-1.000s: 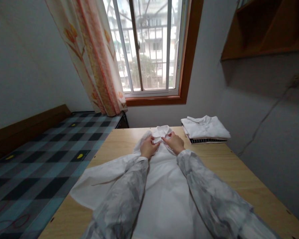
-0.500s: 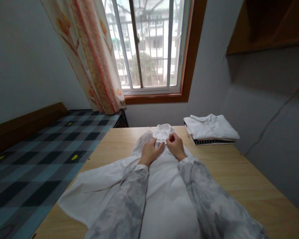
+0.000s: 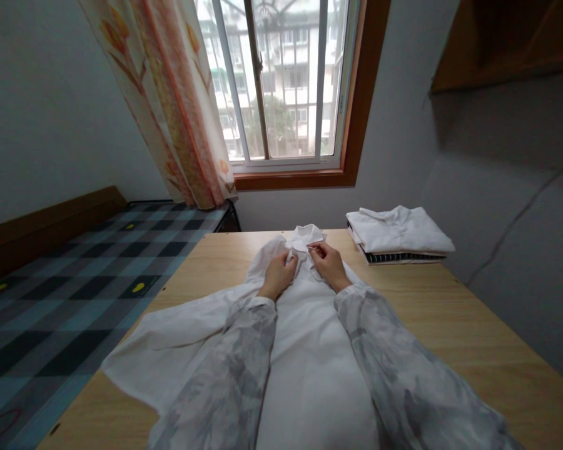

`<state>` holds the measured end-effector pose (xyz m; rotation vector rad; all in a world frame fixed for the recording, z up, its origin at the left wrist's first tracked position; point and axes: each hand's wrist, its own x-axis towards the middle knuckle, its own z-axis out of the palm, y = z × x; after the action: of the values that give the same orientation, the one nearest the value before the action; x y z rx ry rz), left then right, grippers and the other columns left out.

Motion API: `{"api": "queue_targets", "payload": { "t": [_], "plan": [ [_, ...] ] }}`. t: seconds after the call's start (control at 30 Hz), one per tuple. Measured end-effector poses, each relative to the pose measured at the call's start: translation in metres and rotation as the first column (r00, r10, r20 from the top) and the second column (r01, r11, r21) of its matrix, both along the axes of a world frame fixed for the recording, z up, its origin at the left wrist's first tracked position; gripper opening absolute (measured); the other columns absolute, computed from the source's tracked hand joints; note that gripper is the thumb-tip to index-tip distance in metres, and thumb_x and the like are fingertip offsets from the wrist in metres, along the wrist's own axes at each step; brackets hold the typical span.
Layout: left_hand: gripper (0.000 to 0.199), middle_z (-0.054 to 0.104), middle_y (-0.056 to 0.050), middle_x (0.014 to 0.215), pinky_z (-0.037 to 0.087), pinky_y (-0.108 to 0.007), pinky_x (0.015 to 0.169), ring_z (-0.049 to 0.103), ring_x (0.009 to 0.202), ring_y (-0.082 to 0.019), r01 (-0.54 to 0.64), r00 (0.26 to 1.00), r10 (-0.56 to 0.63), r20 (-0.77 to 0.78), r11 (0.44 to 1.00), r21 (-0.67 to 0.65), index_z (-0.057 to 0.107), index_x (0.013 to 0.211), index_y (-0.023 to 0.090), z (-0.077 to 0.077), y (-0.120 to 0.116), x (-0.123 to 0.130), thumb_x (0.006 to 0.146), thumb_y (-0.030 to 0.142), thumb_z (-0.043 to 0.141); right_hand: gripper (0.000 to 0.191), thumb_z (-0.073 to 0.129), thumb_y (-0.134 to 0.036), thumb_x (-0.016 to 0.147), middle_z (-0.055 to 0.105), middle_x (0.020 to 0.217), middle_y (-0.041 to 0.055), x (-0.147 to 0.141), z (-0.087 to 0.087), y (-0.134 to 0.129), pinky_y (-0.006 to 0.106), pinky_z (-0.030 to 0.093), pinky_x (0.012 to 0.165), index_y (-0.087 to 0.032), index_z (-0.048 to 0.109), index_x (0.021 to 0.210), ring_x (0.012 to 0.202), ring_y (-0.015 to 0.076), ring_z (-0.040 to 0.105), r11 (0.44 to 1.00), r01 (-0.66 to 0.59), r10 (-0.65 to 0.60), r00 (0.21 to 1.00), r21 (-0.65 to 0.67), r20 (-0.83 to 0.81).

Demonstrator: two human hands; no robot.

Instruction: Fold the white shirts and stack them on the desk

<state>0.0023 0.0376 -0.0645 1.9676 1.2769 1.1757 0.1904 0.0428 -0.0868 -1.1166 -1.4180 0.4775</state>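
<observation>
**White shirt laid out long, pinched up by the collar**

I have the shirt stretched lengthwise down the wooden table, its collar end toward the window. The left hand is curled nearly closed on a bit of fabric just below the collar; the right hand has thumb and forefinger brought together at the collar's edge, its other fingers bent in. At this small scale I can't be sure whether those fingertips grip one layer or two.

As I judge it, the shirt's body is spread out and the collar only partly arranged; nothing on it is folded, and what looks like a sleeve fans out to the left. A folded stack sits at the far right corner.

The right forearm hides whatever lies beneath it, so I can't find the other sleeve, and the hem runs off the bottom of my view.
</observation>
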Motion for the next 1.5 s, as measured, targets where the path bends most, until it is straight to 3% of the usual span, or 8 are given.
{"api": "queue_targets", "payload": {
  "t": [0.1, 0.2, 0.43, 0.87, 1.3, 1.5],
  "plan": [
    [0.030, 0.081, -0.006, 0.093, 0.050, -0.030, 0.078, 0.067, 0.083, -0.022, 0.064, 0.996, -0.063, 0.063, 0.998, -0.012, 0.079, 0.102, 0.016, -0.002, 0.004, 0.001, 0.095, 0.035, 0.056, 0.027, 0.070, -0.044, 0.090, 0.069, 0.073, 0.0011, -0.002, 0.000, -0.002, 0.029, 0.052, 0.059, -0.020, 0.080, 0.100, 0.064, 0.0185, 0.059, 0.998, -0.053, 0.052, 0.998, -0.029, -0.040],
    [0.029, 0.080, -0.007, 0.093, 0.052, -0.031, 0.079, 0.067, 0.081, -0.022, 0.049, 0.996, -0.046, 0.080, 0.998, -0.033, 0.079, 0.102, 0.015, -0.003, 0.007, 0.001, 0.091, 0.034, 0.058, 0.030, 0.071, -0.049, 0.092, 0.069, 0.075, 0.0012, -0.003, -0.001, -0.003, 0.028, 0.053, 0.057, -0.021, 0.079, 0.101, 0.065, 0.0185, 0.060, 0.992, -0.119, 0.117, 0.991, -0.030, -0.058],
    [0.035, 0.081, -0.007, 0.089, 0.051, -0.029, 0.076, 0.068, 0.081, -0.022, 0.090, 0.996, -0.089, 0.028, 0.996, -0.024, 0.080, 0.093, 0.016, 0.002, 0.003, -0.001, 0.093, 0.049, 0.067, 0.029, 0.070, -0.049, 0.096, 0.077, 0.086, 0.0038, -0.002, 0.000, -0.004, 0.030, 0.053, 0.071, -0.022, 0.080, 0.101, 0.075, 0.0201, 0.066, 0.983, -0.182, 0.181, 0.982, 0.003, 0.047],
    [0.040, 0.078, -0.005, 0.080, 0.046, -0.026, 0.070, 0.064, 0.073, -0.019, 0.090, 0.992, -0.089, 0.087, 0.996, -0.011, 0.081, 0.085, 0.015, 0.004, -0.003, -0.002, 0.091, 0.054, 0.072, 0.025, 0.066, -0.042, 0.095, 0.080, 0.087, 0.0035, -0.003, 0.004, -0.008, 0.032, 0.055, 0.075, -0.022, 0.081, 0.099, 0.077, 0.0214, 0.070, 0.995, -0.104, 0.104, 0.993, 0.000, 0.057],
    [0.049, 0.069, -0.001, 0.068, 0.038, -0.026, 0.063, 0.055, 0.066, -0.016, 0.006, 1.000, -0.006, 0.016, 1.000, 0.003, 0.078, 0.077, 0.016, 0.005, -0.003, -0.004, 0.087, 0.064, 0.073, 0.027, 0.068, -0.038, 0.094, 0.082, 0.093, 0.0060, -0.003, 0.003, -0.007, 0.031, 0.053, 0.075, -0.021, 0.085, 0.106, 0.078, 0.0204, 0.068, 0.981, -0.190, 0.184, 0.973, 0.032, 0.140],
    [0.051, 0.073, -0.003, 0.072, 0.041, -0.026, 0.065, 0.058, 0.067, -0.017, 0.031, 0.994, -0.026, 0.107, 0.999, -0.045, 0.082, 0.084, 0.014, 0.006, -0.005, -0.002, 0.087, 0.065, 0.073, 0.041, 0.056, -0.049, 0.099, 0.069, 0.070, 0.0007, -0.002, 0.005, -0.006, 0.027, 0.048, 0.061, -0.019, 0.085, 0.098, 0.064, 0.0168, 0.061, 0.959, -0.278, 0.275, 0.959, -0.059, -0.063]
  ]
}}
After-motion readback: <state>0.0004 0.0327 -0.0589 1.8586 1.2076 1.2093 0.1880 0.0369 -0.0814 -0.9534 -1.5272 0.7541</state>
